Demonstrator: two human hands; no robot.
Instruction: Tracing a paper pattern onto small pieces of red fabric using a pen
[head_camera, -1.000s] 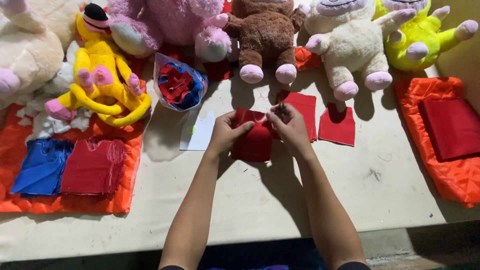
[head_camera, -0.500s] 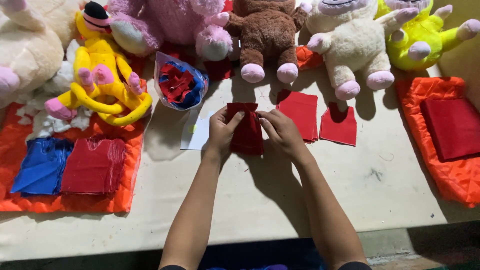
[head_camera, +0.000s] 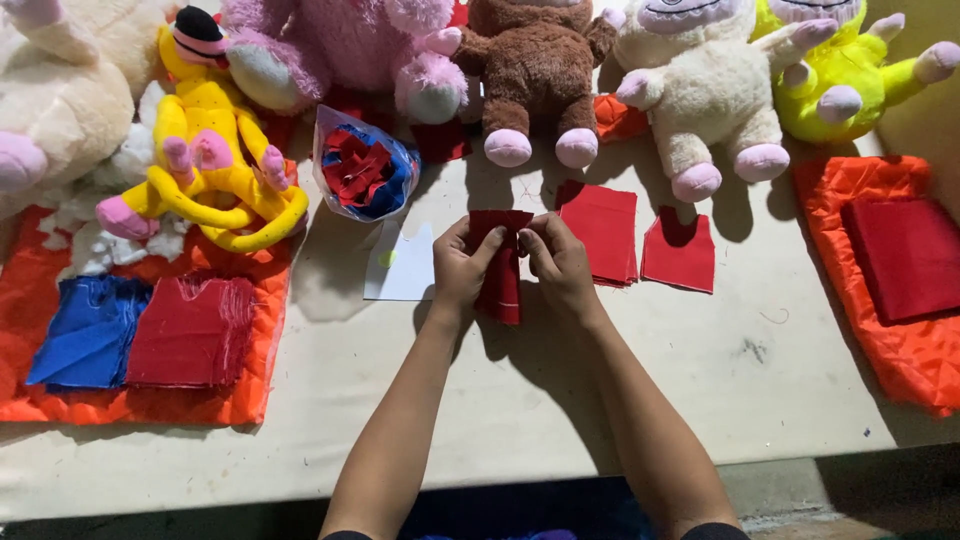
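Note:
Both my hands grip one small piece of red fabric (head_camera: 503, 280) above the middle of the pale table (head_camera: 560, 400). My left hand (head_camera: 458, 268) pinches its left edge, and my right hand (head_camera: 558, 262) pinches the top right. The piece looks folded narrow and hangs upright between the fingers. Just right of my right hand lie a stack of red fabric squares (head_camera: 603, 232) and a red cut piece with a curved notch (head_camera: 680, 250).
Plush toys line the far edge: a yellow one (head_camera: 215, 150), pink, brown (head_camera: 535, 70), cream and neon yellow. A clear bag of red and blue scraps (head_camera: 362, 170) and a white paper (head_camera: 403, 265) lie left. Blue (head_camera: 88, 332) and red (head_camera: 192, 330) stacks rest on orange quilted fabric; another red stack (head_camera: 905, 255) sits right.
The red piece was a wider bundle low between my hands. It has been raised and folded narrower, and my hands have moved closer together.

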